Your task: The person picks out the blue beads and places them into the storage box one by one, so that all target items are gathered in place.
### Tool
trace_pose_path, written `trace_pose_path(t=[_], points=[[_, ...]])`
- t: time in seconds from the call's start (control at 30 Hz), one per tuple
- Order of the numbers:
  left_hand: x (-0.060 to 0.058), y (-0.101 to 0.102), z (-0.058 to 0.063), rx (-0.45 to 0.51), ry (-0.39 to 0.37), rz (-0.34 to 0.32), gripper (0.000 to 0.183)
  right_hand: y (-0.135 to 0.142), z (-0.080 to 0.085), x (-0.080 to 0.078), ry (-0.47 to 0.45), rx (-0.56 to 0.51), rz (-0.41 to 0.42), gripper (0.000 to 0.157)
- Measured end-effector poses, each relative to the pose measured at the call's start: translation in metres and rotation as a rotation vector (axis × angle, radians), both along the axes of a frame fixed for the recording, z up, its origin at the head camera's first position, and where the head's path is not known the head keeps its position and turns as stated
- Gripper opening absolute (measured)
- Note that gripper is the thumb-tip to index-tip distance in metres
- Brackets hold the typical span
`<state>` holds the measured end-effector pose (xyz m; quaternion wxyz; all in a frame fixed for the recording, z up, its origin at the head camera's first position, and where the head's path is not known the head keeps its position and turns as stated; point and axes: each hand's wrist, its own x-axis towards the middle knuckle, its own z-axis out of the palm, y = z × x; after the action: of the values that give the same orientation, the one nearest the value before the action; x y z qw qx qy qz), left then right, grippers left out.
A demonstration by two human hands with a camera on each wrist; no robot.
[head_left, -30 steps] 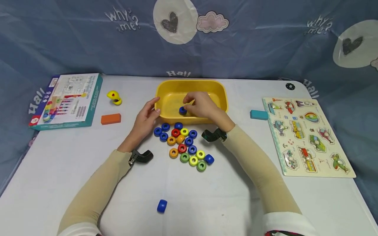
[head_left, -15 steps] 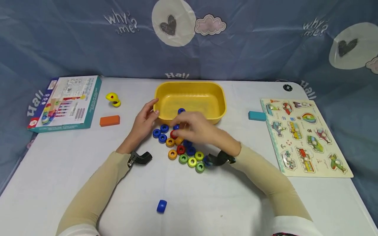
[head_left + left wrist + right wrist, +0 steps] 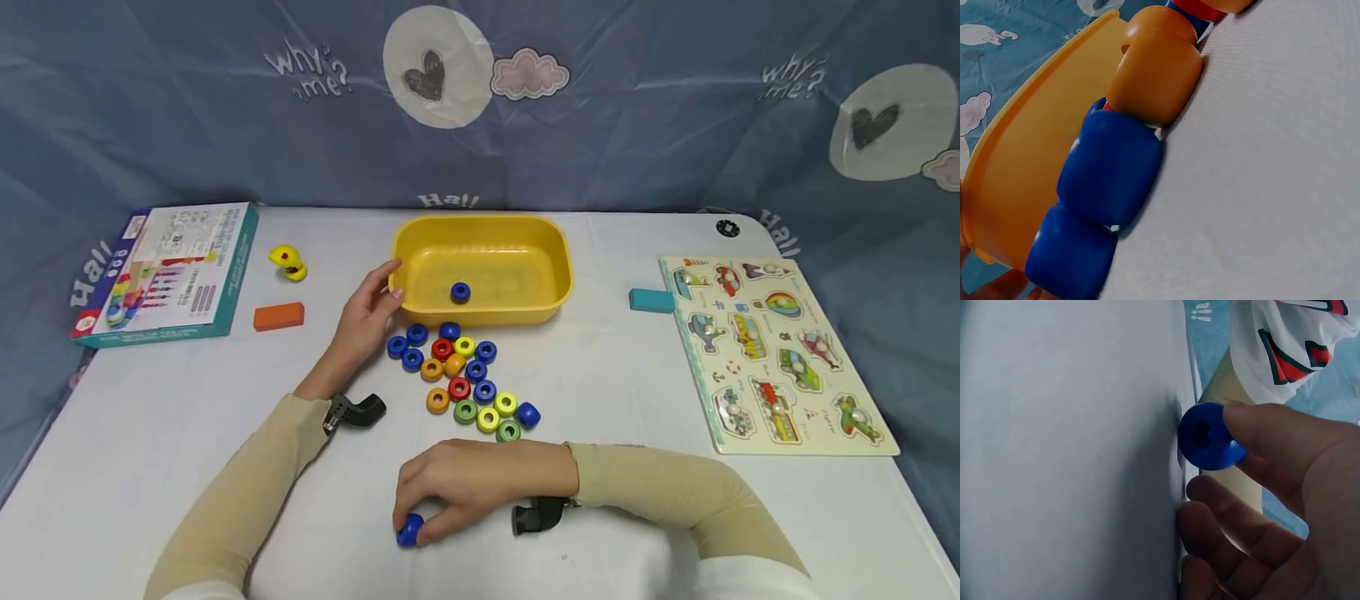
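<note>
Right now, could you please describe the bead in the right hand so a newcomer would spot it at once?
On the white table, find the yellow tray, then the bead cluster in front of it. Below that in the head view, the right hand pinches a blue bead, the only bead held by a hand.

On the counter (image 3: 600, 383), left to right: box (image 3: 172, 275), toy (image 3: 288, 262), basin (image 3: 510, 246) with one bead (image 3: 460, 292) inside, puzzle board (image 3: 768, 350); just before the basin, clustered beads (image 3: 459, 388); nearer, another bead (image 3: 407, 533).
</note>
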<state>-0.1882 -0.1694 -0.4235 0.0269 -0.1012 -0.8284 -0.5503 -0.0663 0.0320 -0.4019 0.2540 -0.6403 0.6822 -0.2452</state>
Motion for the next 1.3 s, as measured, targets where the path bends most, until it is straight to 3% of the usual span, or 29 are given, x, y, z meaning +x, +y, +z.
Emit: trace_pose_path(t=[0.3, 0.43, 0.53, 0.63, 0.7, 0.83, 0.93, 1.1, 1.3], points=[[0.001, 0.001, 0.001, -0.005, -0.001, 0.002, 0.048, -0.001, -0.001, -0.001, -0.019, 0.004, 0.019, 0.018], [0.001, 0.000, 0.006, -0.017, -0.005, 0.005, 0.048, 0.002, 0.019, -0.014, 0.009, -0.089, -0.035, 0.016], [0.005, 0.002, 0.019, -0.002, 0.004, -0.012, 0.048, 0.012, 0.047, -0.041, 0.101, -0.258, -0.191, 0.012], [0.010, 0.005, 0.030, 0.014, 0.002, -0.021, 0.048, 0.029, 0.071, -0.078, 0.165, -0.405, -0.446, 0.013], [0.012, 0.006, 0.032, 0.009, -0.012, -0.016, 0.049, 0.041, 0.080, -0.103, 0.153, -0.424, -0.636, 0.014], [0.009, 0.005, 0.020, -0.006, -0.013, -0.005, 0.049, 0.060, 0.077, -0.139, 0.060, -0.316, -0.933, 0.015], [0.004, 0.002, 0.007, -0.004, 0.001, -0.002, 0.049, 0.067, 0.062, -0.156, 0.047, -0.212, -1.038, 0.014], [0.000, -0.002, -0.003, 0.020, 0.013, -0.013, 0.048, 0.068, 0.039, -0.172, 0.094, -0.045, -1.088, 0.012], [0.000, -0.001, -0.003, 0.025, 0.018, -0.013, 0.047, 0.065, 0.031, -0.179, 0.005, 0.146, -1.078, 0.009]])
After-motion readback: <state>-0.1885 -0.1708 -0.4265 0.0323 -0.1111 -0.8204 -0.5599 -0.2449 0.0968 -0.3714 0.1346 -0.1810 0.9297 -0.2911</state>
